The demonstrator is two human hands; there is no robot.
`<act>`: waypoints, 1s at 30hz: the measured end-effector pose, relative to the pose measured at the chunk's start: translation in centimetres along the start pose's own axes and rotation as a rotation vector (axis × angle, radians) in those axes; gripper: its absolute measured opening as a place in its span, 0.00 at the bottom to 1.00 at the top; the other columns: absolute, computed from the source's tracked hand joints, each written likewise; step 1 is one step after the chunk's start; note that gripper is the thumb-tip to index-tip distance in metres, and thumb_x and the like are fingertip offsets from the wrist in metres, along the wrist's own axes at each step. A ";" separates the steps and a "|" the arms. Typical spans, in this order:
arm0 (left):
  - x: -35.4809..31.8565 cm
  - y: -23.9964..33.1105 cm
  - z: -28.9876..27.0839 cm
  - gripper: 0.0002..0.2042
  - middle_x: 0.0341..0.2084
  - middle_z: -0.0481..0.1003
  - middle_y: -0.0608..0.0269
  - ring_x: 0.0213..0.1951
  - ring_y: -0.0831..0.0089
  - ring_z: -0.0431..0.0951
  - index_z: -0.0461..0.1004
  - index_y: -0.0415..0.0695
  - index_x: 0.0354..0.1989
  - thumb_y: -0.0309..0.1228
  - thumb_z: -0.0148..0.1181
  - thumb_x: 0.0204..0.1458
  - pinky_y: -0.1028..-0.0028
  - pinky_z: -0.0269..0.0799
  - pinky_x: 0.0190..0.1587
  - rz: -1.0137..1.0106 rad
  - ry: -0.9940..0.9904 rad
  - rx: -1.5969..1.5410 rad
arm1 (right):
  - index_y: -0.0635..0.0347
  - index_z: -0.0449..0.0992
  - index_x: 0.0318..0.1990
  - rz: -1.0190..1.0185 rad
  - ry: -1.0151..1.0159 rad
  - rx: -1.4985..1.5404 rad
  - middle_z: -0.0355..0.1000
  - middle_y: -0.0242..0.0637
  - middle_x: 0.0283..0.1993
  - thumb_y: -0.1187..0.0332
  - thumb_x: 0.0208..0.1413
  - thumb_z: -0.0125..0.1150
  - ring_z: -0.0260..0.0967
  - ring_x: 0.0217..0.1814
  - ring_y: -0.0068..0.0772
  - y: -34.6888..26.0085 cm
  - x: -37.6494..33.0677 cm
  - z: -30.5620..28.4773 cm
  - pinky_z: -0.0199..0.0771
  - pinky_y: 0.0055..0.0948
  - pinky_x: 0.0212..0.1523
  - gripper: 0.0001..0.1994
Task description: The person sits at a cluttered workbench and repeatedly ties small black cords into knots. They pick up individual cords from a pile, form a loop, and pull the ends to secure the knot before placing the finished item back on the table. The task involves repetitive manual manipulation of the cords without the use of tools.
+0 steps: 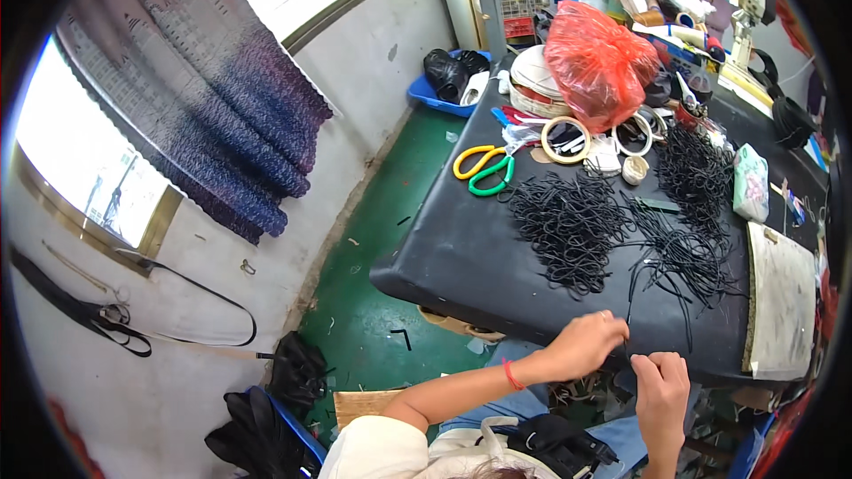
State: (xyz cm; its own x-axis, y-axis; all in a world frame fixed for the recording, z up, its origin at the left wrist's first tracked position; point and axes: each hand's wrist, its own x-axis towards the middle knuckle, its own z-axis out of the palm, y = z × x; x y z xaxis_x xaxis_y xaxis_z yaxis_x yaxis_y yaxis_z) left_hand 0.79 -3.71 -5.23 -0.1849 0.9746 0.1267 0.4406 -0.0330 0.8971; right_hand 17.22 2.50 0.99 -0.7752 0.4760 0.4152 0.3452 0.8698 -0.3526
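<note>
Both of my hands are pinched close together at the near edge of the black table (pixel 435 257). In my left hand (pixel 586 346), with a red band on the wrist, the fingertips grip a thin black cord (pixel 629 306). My right hand (pixel 661 390) is just beside and lower, its fingers also closed around the cord; the part inside the fingers is hidden. Beyond the hands lie a tangled heap of black cord loops (pixel 572 231), a looser bundle of straight black cords (pixel 688 253), and another dark heap (pixel 697 168) farther back.
Scissors with yellow and green handles (pixel 486 168), tape rolls (pixel 565 140) and a red plastic bag (pixel 599 58) lie farther back. A pale board (pixel 781 302) and a tissue pack (pixel 751 182) are at right. A blue tub (pixel 444 93) stands beyond the table's left side.
</note>
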 end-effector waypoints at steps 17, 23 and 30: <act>-1.0 0.1 1.1 0.10 0.28 0.73 0.65 0.29 0.83 0.71 0.73 0.35 0.40 0.29 0.53 0.53 0.81 0.69 0.34 -0.327 0.051 -0.970 | 0.67 0.73 0.36 0.214 0.165 0.218 0.69 0.43 0.28 0.81 0.51 0.49 0.68 0.29 0.35 -2.6 -0.7 3.3 0.66 0.27 0.29 0.07; -0.8 0.4 0.5 0.08 0.28 0.74 0.61 0.31 0.77 0.76 0.72 0.35 0.39 0.26 0.54 0.53 0.79 0.74 0.34 -0.397 0.118 -1.143 | 0.66 0.73 0.44 0.706 -0.094 1.267 0.74 0.38 0.38 0.75 0.57 0.50 0.71 0.36 0.24 -0.5 0.0 2.6 0.71 0.21 0.37 0.10; -0.7 0.7 2.0 0.08 0.32 0.76 0.58 0.32 0.76 0.77 0.72 0.36 0.39 0.23 0.57 0.50 0.77 0.74 0.38 -0.385 0.169 -1.250 | 0.66 0.73 0.35 0.736 0.081 1.165 0.73 0.32 0.30 0.72 0.54 0.57 0.68 0.31 0.17 0.7 -1.0 3.5 0.68 0.16 0.31 0.06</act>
State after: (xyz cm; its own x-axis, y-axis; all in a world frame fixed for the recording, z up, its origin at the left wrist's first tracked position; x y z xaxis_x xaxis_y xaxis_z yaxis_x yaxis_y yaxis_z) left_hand 2.98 -3.97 -5.58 -0.2619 0.9312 -0.2535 -0.7511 -0.0317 0.6595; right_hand 16.41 2.16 -2.57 -0.5622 0.8155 -0.1376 -0.0107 -0.1736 -0.9848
